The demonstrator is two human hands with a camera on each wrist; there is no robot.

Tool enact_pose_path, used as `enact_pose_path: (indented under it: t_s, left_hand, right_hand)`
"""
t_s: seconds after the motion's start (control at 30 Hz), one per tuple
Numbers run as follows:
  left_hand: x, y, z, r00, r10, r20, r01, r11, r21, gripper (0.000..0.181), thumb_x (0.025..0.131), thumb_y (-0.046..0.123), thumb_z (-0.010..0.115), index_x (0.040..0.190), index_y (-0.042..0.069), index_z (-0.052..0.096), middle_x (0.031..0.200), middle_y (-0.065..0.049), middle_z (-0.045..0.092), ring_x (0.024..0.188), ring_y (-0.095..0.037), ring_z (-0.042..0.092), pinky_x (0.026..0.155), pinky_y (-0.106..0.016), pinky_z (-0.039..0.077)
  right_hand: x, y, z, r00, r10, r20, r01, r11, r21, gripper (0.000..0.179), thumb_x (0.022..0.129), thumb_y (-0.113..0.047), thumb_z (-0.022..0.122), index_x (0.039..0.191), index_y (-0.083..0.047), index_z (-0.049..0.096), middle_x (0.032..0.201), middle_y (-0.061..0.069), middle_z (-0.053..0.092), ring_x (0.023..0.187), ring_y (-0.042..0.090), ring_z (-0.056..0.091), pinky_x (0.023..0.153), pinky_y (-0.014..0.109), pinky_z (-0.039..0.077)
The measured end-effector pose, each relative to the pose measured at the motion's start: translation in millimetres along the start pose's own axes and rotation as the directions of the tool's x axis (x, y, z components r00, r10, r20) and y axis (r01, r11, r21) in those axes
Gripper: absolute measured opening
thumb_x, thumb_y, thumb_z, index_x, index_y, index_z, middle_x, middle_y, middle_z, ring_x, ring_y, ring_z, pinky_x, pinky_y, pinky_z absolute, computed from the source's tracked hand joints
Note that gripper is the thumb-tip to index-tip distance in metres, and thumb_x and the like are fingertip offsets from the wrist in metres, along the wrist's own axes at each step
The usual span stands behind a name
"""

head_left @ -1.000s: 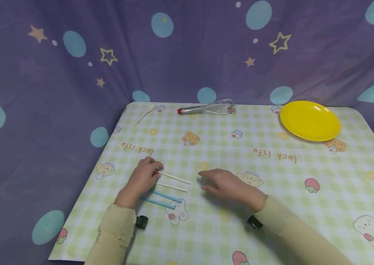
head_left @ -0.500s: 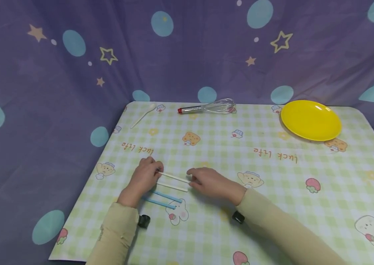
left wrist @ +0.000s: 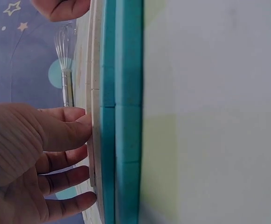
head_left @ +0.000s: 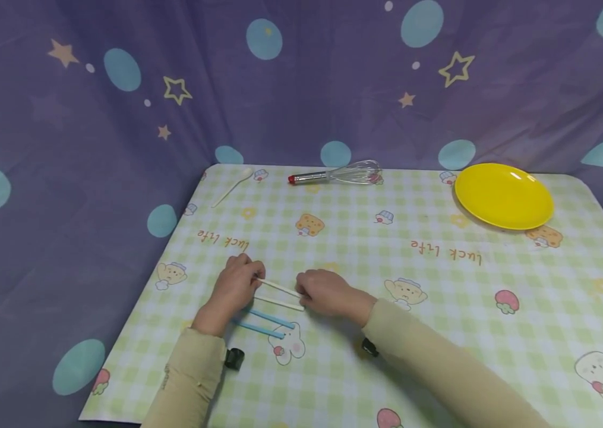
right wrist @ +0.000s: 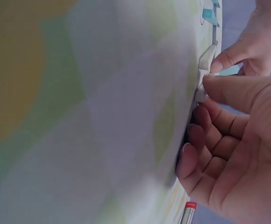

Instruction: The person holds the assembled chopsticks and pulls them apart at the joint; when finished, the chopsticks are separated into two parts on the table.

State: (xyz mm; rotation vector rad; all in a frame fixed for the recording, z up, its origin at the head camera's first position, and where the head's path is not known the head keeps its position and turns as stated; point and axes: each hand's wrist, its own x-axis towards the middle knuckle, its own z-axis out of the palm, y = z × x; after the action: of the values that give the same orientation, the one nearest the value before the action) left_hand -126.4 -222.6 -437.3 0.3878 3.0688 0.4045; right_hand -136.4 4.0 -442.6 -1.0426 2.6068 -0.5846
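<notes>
Two white chopsticks lie at a slant on the left half of the tabletop, and just beside them, on the near side, sit two blue chopsticks at much the same angle. It's the farther white chopstick that gets the attention — a hand at each end! The left hand has its left end, thumb and forefinger pinched in on the stick, the other fingers loosely bent alongside. Over at the right end, the right hand pinches the tip between thumb and forefinger, no gap left there, its remaining fingers curled in close to the cloth pattern. Whether that stick is off the surface, one cannot tell.

Farther out, a white spoon lies near the far left corner, a wire whisk rests along the far edge with its red handle end leftward, and a yellow plate holds the far right — all before a purple curtain.
</notes>
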Motion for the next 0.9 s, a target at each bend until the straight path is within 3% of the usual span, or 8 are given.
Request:
enact_pose_path:
  t_s: [0.27, 0.43, 0.67, 0.9]
  left_hand:
    - [0.2, 2.2, 0.7, 1.0, -0.027, 0.013, 0.026, 0.999, 0.026, 0.01, 0.088, 0.011, 0.073, 0.087, 0.015, 0.064, 0.09, -0.004, 0.048, 0.085, -0.025, 0.043, 0.07, -0.041, 0.042]
    - [-0.7, 1.8, 2.1, 1.0, -0.004, -0.01, 0.004, 0.999, 0.031, 0.01, 0.087, 0.016, 0.075, 0.089, 0.016, 0.065, 0.091, -0.004, 0.05, 0.085, -0.025, 0.045, 0.069, -0.041, 0.042]
    - [-2.7, 5.4, 3.0, 0.997, 0.074, -0.035, -0.074, 0.997, 0.005, 0.012, 0.085, 0.026, 0.077, 0.089, 0.016, 0.071, 0.091, -0.002, 0.056, 0.086, -0.025, 0.052, 0.072, -0.042, 0.045]
    - [0.7, 19.6, 0.9, 0.979, 0.168, -0.113, -0.172, 0.985, -0.024, 0.01, 0.085, 0.024, 0.076, 0.089, 0.015, 0.074, 0.088, 0.001, 0.065, 0.084, -0.023, 0.06, 0.075, -0.042, 0.048]
  right_hand:
    - [2.8, -3.5, -0.7, 0.997, 0.071, 0.016, -0.07, 0.997, -0.028, 0.005, 0.094, -0.012, 0.062, 0.096, -0.011, 0.059, 0.086, 0.001, 0.059, 0.08, 0.017, 0.057, 0.075, 0.032, 0.048]
    - [0.8, -1.3, -1.6, 0.994, 0.11, -0.013, -0.11, 0.994, -0.022, 0.008, 0.094, -0.011, 0.061, 0.101, -0.008, 0.06, 0.088, 0.003, 0.064, 0.082, 0.019, 0.063, 0.076, 0.033, 0.051]
    - [-11.8, 1.8, -7.6, 0.988, 0.13, -0.08, -0.13, 0.992, 0.002, 0.004, 0.094, -0.011, 0.061, 0.095, -0.009, 0.057, 0.078, 0.001, 0.059, 0.072, 0.017, 0.059, 0.069, 0.032, 0.05]
    - [-28.8, 10.9, -15.4, 0.973, 0.113, -0.2, -0.117, 0.993, -0.009, 0.009, 0.093, -0.008, 0.063, 0.09, -0.011, 0.054, 0.073, -0.002, 0.052, 0.063, 0.014, 0.049, 0.061, 0.03, 0.044]
